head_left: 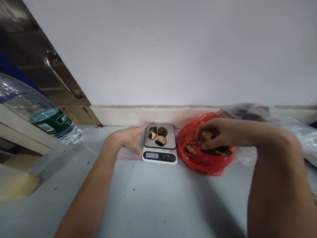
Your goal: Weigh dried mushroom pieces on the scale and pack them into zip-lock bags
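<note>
A white digital scale (160, 160) with a square metal plate stands against the wall's foot, its display showing what looks like 95. Several dark and tan dried pieces (160, 140) lie on the plate. My left hand (130, 137) is at the scale's left side, thumb and fingers spread, holding nothing. Right of the scale sits an open red plastic bag (205, 168) with brown dried pieces (190, 149) inside. My right hand (215, 132) reaches into this bag, fingers curled down around the brown pieces; whether it grips one cannot be made out.
A large clear water bottle (53, 122) with a green label stands at the left, near a metal door handle (59, 77). A yellowish object (22, 186) is at the left edge. Clear plastic bags (279, 124) lie behind and right of my right hand.
</note>
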`<act>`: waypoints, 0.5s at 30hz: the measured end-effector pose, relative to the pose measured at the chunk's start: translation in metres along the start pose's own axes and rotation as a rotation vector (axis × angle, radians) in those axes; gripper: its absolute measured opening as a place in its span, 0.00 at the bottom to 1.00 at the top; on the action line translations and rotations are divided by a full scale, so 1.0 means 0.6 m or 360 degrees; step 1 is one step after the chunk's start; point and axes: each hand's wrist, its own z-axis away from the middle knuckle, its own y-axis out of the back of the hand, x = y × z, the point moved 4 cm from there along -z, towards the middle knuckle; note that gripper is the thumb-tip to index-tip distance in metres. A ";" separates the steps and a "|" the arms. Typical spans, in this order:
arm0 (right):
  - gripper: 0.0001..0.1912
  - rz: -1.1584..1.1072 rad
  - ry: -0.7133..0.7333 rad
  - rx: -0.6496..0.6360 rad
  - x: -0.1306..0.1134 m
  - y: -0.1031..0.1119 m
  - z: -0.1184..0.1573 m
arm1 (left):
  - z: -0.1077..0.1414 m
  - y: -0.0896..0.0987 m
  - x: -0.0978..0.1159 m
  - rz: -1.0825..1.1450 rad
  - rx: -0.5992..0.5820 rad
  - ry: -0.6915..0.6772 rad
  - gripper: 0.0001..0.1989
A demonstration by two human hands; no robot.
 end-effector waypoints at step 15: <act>0.16 -0.0111 -0.0174 -0.0338 -0.019 -0.054 -0.047 | 0.016 0.001 0.011 0.0200 -0.0165 -0.0119 0.59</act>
